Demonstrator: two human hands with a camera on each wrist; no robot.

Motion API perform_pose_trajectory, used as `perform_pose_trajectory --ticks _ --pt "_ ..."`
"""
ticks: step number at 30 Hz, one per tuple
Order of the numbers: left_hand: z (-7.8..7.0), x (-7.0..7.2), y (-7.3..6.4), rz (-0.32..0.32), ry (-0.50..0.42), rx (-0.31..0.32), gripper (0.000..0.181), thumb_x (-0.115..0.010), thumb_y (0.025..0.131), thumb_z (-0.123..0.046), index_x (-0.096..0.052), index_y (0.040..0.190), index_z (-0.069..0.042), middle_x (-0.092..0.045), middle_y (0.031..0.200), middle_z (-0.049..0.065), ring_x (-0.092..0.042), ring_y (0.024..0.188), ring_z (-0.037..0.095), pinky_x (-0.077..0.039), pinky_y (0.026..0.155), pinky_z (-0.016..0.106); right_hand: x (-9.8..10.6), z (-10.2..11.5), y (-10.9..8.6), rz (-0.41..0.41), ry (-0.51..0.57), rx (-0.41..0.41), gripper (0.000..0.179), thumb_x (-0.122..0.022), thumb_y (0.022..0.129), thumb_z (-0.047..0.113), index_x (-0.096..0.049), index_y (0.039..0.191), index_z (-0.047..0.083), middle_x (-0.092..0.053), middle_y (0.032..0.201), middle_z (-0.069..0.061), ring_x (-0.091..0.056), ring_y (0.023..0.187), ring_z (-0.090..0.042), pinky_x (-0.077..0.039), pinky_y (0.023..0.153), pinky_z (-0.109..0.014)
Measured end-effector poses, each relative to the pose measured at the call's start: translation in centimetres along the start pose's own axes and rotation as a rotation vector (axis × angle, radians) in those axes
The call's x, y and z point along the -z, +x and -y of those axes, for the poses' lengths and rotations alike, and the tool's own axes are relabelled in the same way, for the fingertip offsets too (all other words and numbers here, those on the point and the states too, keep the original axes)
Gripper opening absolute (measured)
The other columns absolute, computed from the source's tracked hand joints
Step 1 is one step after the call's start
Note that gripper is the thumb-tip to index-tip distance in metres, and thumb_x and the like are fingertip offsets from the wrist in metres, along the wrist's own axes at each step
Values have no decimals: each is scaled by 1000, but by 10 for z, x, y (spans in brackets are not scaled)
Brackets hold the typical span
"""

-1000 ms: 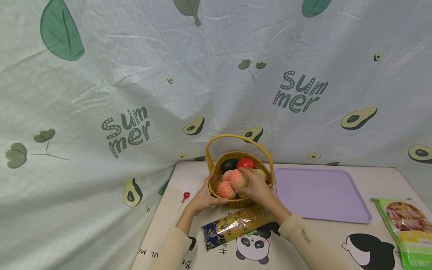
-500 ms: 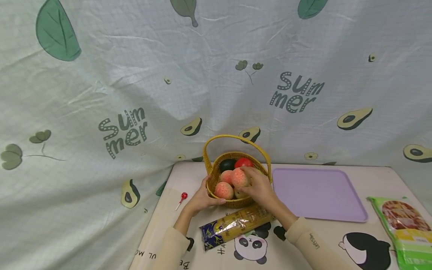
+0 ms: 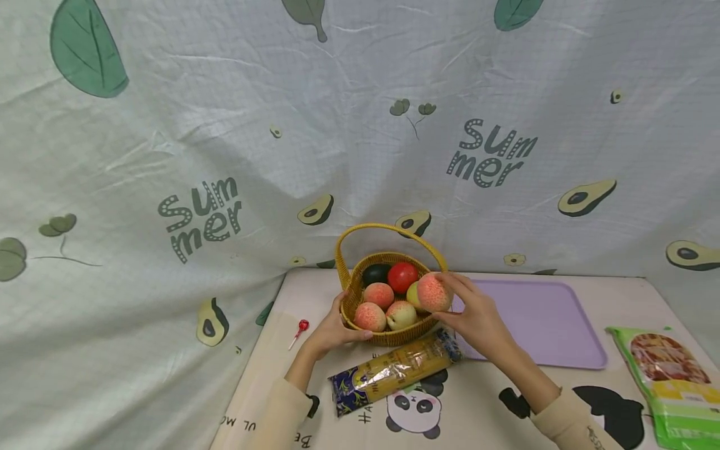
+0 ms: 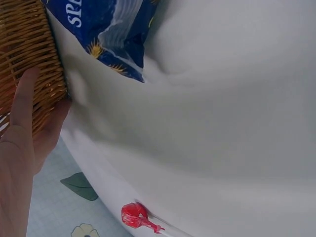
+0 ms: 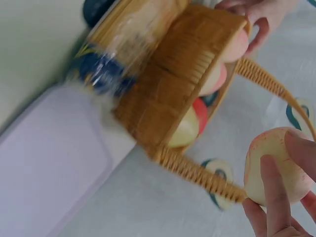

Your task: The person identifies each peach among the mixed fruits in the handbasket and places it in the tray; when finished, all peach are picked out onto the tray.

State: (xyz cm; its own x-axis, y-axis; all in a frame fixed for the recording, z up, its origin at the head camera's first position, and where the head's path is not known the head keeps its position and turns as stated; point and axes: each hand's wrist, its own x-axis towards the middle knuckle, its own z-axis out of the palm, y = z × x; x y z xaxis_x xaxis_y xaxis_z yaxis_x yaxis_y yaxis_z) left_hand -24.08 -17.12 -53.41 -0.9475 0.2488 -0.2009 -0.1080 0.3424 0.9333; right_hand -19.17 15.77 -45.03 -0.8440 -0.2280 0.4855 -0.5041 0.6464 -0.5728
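The left hand [image 3: 332, 332] grips the basket [image 3: 396, 339] on its left, seemingly to steady it, while the right hand [image 3: 477, 317] pinches a round peach [image 3: 434, 292], likely for secure hold, by the basket's right rim

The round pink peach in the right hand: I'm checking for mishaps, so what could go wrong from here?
The round pink peach could slip, held only by the right hand. It might knock the arched handle of the yellow wicker basket, which looks close by. If dropped, it could land on the long gold-and-blue plastic packet beside the basket.
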Motion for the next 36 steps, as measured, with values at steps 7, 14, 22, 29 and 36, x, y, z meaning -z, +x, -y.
perform_pose_trajectory --ticks 7,14,22,29,36 --pt "2 2 -1 0 3 0 124 -94 78 -24 -8 167 -14 -26 169 21 -29 154 48 -26 123 68 26 -13 -15 -42 -90 37 77 -92 70 -5 -61 140 4 -60 139 -23 -71 109 -41 -63 75 -47" --pt "4 3 -2 -9 7 9 123 -94 78 -25 -9 167 -15 -26 168 21 -28 154 48 -24 123 69 31 -39 -30 -48 -205 184 75 -93 64 -9 -64 133 3 -65 126 -27 -70 101 -44 -62 70 -48" --pt "3 2 -3 -9 14 -1 122 -93 79 -24 -9 166 -15 -27 167 23 -28 154 48 -23 123 70 18 -60 -52 76 -310 139 72 -92 63 -11 -66 128 6 -67 125 -27 -69 100 -49 -60 76 -58" --pt "2 1 -1 -4 -2 6 123 -94 78 -26 -10 167 -17 -26 169 21 -27 155 47 -23 123 70 6 -67 -66 140 -343 82 57 -87 71 -9 -70 123 6 -69 119 -24 -71 93 -45 -61 74 -56" --pt "4 1 0 -1 -6 8 123 -94 78 -27 -10 167 -18 -25 169 21 -26 155 48 -22 123 71 -3 -72 -72 173 -332 33 60 -90 68 -6 -71 123 6 -69 119 -25 -70 94 -46 -60 74 -58"
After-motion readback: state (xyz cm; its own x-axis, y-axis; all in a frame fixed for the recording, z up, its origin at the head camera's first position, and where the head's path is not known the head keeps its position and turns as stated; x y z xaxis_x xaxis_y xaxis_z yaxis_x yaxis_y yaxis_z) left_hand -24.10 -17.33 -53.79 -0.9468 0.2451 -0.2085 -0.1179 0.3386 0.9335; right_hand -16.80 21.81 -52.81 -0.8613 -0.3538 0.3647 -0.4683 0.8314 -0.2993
